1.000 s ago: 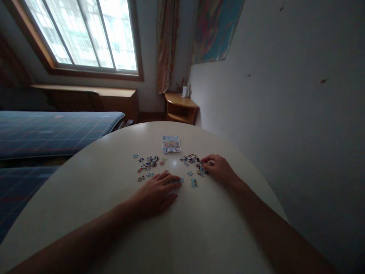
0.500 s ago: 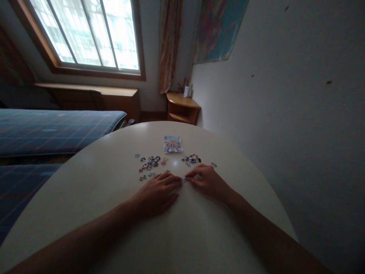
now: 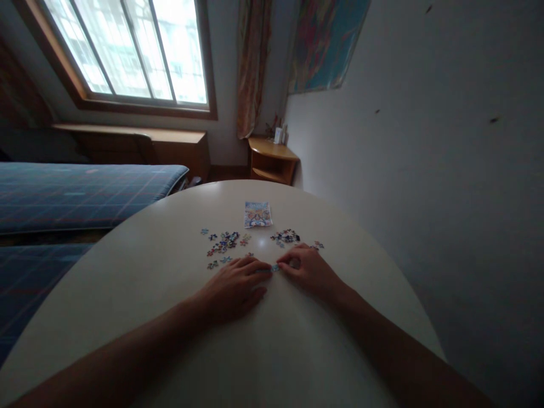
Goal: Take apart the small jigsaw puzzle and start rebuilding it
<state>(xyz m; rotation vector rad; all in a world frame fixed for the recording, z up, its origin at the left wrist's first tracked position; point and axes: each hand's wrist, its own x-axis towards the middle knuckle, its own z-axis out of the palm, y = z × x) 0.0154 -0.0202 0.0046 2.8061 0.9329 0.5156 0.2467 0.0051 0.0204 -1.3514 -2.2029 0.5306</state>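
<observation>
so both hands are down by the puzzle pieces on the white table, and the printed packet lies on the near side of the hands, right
Not quite: in the head view the printed packet lies on the far side of the hands, beyond the puzzle pieces. The left hand and right hand are indeed down by those pieces on the white table.

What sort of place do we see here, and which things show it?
Probably a room in a home, perhaps a bedroom: there is what looks like a plaid mattress, a patterned curtain beside the window, and a wooden corner shelf.
</observation>
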